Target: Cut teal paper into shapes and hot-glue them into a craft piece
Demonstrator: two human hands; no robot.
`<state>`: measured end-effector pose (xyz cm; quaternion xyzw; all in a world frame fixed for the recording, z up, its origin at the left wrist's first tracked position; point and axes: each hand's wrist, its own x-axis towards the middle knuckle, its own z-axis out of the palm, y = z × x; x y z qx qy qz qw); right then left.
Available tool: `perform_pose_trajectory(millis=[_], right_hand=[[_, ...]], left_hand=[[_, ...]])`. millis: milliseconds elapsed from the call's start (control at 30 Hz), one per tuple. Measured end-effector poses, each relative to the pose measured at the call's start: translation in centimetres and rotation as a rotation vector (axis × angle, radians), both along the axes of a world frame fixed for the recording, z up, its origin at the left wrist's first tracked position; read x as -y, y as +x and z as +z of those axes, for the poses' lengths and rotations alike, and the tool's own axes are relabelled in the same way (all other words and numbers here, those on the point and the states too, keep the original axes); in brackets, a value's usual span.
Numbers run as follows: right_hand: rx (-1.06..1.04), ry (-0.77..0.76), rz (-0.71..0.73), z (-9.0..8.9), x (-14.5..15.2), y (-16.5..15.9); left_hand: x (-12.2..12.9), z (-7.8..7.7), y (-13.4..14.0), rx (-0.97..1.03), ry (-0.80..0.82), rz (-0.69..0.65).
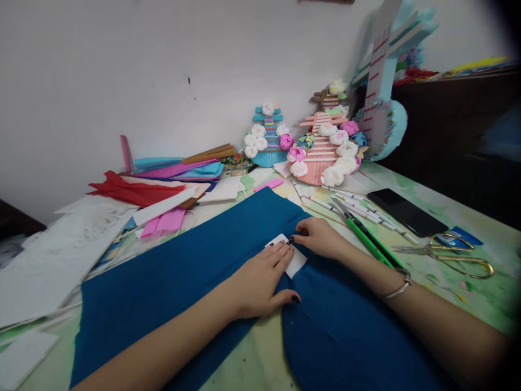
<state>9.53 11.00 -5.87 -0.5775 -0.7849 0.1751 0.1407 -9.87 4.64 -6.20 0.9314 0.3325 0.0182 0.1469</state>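
A wide sheet of dark blue crepe paper lies across the table in front of me, bent so that part of it spreads to the lower right. On it rests a small white rectangular card, tilted and partly covered by fingers. My left hand is open and flat, its fingers pressing the card and its thumb stretched out over the blue paper. Just beyond the card's right side, my right hand is closed, with curled fingertips pinching at the blue paper; the exact grip is partly hidden.
Right of the hands lie a green utility knife, gold-handled scissors, a black phone and several white sticks. Flower-covered instrument models stand at the back. Colored paper and white sheets pile up on the left.
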Motion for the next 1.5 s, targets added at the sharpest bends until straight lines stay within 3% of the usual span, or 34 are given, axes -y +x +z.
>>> perform_pose_trajectory(millis=[167,400,533,767,833,933,1067,1200,1400,1500], right_hand=[[0.070,-0.062,0.027,1.1,0.3,1.0],[0.216,-0.249,0.075,3.2,2.8,5.0],[0.184,-0.335,0.080,3.9,4.3,6.1],[0.040,-0.592,0.156,4.1,7.8,7.8],[-0.004,-0.567,0.175,3.7,9.3,8.2],[0.003,-0.374,0.142,3.1,11.0,8.2],[-0.074,-0.195,0.051,2.2,10.9,7.0],[-0.305,-0.260,-0.048,1.0,8.7,5.2],[-0.329,-0.287,-0.116,0.2,5.8,2.6],[-0.314,-0.189,-0.150,-0.4,4.7,1.9]], left_hand=[[0.0,-0.2,-0.3,0.024,0.003,-0.003],[-0.4,-0.2,-0.9,0.032,0.020,-0.043],[-0.7,0.3,-0.9,-0.009,0.027,-0.060],[0.3,1.9,-1.0,-0.039,-0.008,-0.220],[1.0,1.9,-0.7,-0.056,-0.015,-0.245],[1.8,1.7,-0.3,-0.088,0.010,-0.234],[2.5,2.1,-0.6,-0.149,0.063,-0.182],[3.7,3.2,-2.7,-0.150,0.040,-0.047],[3.6,2.8,-7.5,-0.021,-0.005,0.580],[2.9,1.9,-9.1,-0.016,-0.132,0.696]])
